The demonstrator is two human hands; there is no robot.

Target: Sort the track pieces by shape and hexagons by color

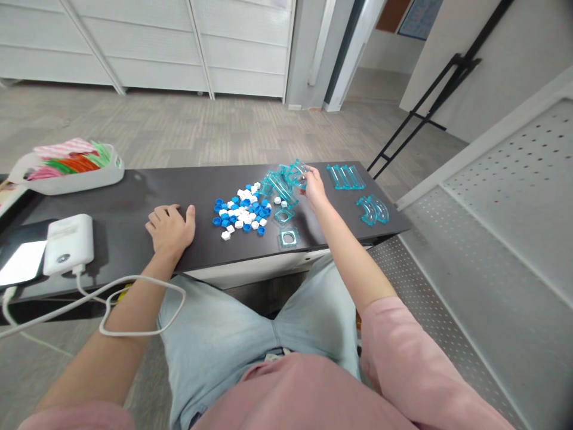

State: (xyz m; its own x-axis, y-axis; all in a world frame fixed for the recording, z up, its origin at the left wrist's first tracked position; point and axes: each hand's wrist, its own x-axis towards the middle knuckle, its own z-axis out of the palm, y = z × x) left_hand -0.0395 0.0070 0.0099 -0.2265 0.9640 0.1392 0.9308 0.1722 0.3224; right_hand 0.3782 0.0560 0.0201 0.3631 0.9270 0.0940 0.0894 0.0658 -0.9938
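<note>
My left hand [172, 230] lies palm down on the dark table [197, 185], fingers spread and nothing held. At the far edge, my right hand [315, 188] has its fingers closed on a clear teal plastic piece [297, 171]. That piece is over a heap of similar teal pieces [280, 186], so its full shape is partly lost among them. Between my hands lies a loose pile of small blue and white hexagonal pieces [244, 209]. Toward me are a teal square frame [283, 216] and another square frame with a round hole [289, 230].
Straight teal strips [345, 177] lie in a row at the right, with curved teal pieces [373, 210] nearer me. A white basket [80, 183] of colourful sticks stands at the left. A white power bank [68, 243] has a cable [134, 278] looping over my left forearm.
</note>
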